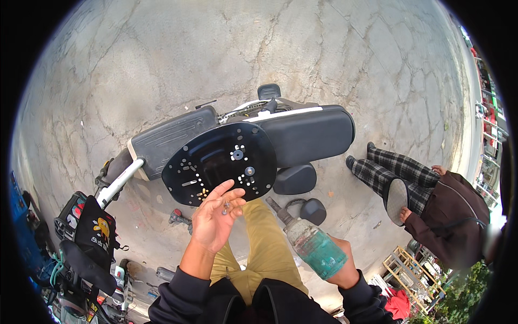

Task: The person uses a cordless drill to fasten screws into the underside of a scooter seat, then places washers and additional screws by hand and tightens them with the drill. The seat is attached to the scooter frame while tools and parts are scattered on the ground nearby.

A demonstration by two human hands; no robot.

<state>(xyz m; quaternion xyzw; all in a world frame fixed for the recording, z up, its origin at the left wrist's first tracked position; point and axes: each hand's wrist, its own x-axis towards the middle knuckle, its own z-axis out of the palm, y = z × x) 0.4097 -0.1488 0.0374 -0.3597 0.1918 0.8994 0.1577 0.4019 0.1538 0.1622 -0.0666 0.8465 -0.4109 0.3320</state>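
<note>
My left hand (212,222) is palm up with curled fingers, and a few small metal screws (226,208) lie in it. Just beyond its fingertips is a black oval plate (214,162) with many holes and slots. Two round washers or bolt heads (238,155) show on the plate's right half. My right hand (343,259) grips a worn power tool (309,245) with a green body, seemingly an impact wrench, its nose angled up and left. The tool hides most of that hand. Beneath the plate stands an electric scooter with a long black seat (313,135).
The scooter's white steering column (121,182) leads to a black bag (97,231) near the handlebar. A red and black cordless tool (178,217) lies on the cracked concrete (243,48). Dark padded pieces (295,178) sit beside the seat. A person (449,206) at right holds an oval object (397,202).
</note>
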